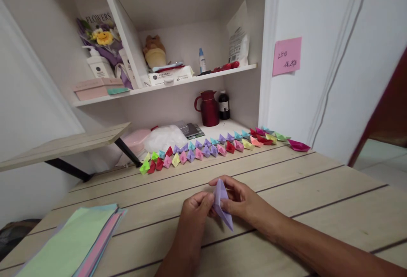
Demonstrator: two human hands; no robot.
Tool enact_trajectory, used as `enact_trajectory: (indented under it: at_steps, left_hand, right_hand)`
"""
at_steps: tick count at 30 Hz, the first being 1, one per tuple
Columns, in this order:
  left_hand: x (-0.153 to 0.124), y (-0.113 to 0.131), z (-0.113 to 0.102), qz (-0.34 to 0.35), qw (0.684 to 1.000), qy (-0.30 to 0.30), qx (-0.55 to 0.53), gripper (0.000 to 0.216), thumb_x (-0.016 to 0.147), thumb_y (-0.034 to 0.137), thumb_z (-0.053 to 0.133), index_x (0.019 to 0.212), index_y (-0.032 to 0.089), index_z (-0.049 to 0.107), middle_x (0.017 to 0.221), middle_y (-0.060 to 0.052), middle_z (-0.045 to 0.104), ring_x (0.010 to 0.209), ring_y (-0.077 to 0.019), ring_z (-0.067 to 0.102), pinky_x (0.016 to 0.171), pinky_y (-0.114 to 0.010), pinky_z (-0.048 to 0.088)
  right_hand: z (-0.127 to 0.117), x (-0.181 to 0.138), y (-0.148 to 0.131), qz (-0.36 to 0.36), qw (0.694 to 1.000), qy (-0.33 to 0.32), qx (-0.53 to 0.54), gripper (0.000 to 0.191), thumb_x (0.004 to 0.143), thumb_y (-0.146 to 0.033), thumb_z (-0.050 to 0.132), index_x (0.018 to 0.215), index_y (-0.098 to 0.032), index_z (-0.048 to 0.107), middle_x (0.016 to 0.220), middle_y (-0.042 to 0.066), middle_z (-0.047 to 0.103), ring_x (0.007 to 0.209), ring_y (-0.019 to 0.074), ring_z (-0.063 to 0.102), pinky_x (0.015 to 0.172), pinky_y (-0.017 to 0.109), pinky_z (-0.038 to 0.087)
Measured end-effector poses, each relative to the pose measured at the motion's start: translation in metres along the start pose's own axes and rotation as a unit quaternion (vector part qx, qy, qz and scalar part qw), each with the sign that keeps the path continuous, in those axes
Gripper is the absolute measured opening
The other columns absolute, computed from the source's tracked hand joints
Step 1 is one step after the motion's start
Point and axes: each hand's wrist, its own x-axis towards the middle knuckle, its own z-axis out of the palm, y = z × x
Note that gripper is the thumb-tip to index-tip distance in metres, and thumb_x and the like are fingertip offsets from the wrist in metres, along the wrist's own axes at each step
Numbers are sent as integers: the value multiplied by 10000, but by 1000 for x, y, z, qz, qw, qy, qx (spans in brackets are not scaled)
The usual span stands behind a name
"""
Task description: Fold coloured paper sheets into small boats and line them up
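Note:
A lilac folded paper boat (222,205) is held up just above the slatted table, its long edge tilted steeply. My left hand (197,205) pinches its left side between thumb and fingers. From the right, my right hand (239,200) grips it, with the thumb pressed on the near face and the index finger over the top end. The other fingers of both hands are partly hidden behind the paper. Beyond the hands, two rows of small coloured paper boats (206,151) run along the table's back. A magenta paper boat (299,145) sits at the right end.
A stack of coloured paper sheets (73,239) lies at the table's left front. A raised wooden shelf (63,145) on black legs stands at the left. Behind the boats are a red jug (210,109), a dark bottle (224,106) and a white plastic bag (167,139).

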Motion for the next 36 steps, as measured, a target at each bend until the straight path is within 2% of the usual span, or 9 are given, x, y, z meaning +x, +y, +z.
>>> enact_trajectory:
  at_steps: [3,6,10,14,18,23,29,32,36]
  left_hand:
    - [-2,4,3,-7,1000,-3,5,355,711,473,694,583,150,621,561,0,537,573,-128,445,587,-244,338]
    - [-4,4,5,-11,999,-13,-49,348,744,471,677,618,149,635,580,3,544,589,-123,452,612,-244,354]
    - [-6,2,8,-30,987,-42,-151,354,791,486,640,794,135,684,707,-36,619,671,-140,525,680,-263,399]
    - [-6,-1,8,-65,971,-43,-226,607,792,645,538,1050,108,652,917,-134,678,804,-205,610,748,-325,442]
    - [-2,-5,7,-112,967,-43,-224,807,724,804,404,984,81,651,820,-143,676,709,-208,626,714,-346,455]
    - [-8,-5,8,-60,976,-88,-189,525,821,596,542,990,109,642,889,-125,665,804,-192,620,796,-343,456]
    - [-12,-1,7,-80,968,-54,-230,270,758,348,726,856,118,623,796,-41,601,710,-115,552,774,-290,443]
    - [-11,-1,7,-74,968,-62,-232,234,751,299,730,824,107,616,756,-27,586,669,-101,533,743,-277,430]
    - [-12,1,6,-78,968,-70,-229,196,751,260,722,796,100,616,700,-23,579,641,-97,524,719,-266,418]
  right_hand:
    - [1,0,1,-3,1000,-4,20,307,671,-286,745,919,-192,591,704,-30,631,658,142,607,628,259,466]
    - [2,0,1,-6,999,-6,38,206,695,-301,735,792,-179,601,608,-35,604,575,132,582,589,263,459]
    - [-3,1,5,-19,999,47,9,223,659,-320,771,746,-168,633,671,-16,612,572,126,562,548,256,432]
    - [-8,2,8,0,997,74,8,284,643,-364,789,793,-168,650,707,8,636,605,141,559,546,259,423]
    - [-8,2,6,7,996,94,-4,320,623,-405,800,746,-171,618,650,-15,602,575,118,498,527,233,372]
    - [-7,0,4,-4,993,103,-50,270,678,-392,747,723,-174,593,651,-27,562,594,115,462,539,228,360]
    - [-8,-3,6,-55,984,59,-161,108,744,-226,620,840,-179,634,792,9,600,737,160,542,649,262,430]
    - [-8,-4,7,-87,975,58,-194,257,731,-147,586,974,-212,636,919,13,600,801,160,547,701,270,431]
    - [-6,-6,6,-73,985,46,-152,346,733,-140,611,1057,-263,617,928,-3,539,754,135,508,640,243,410]
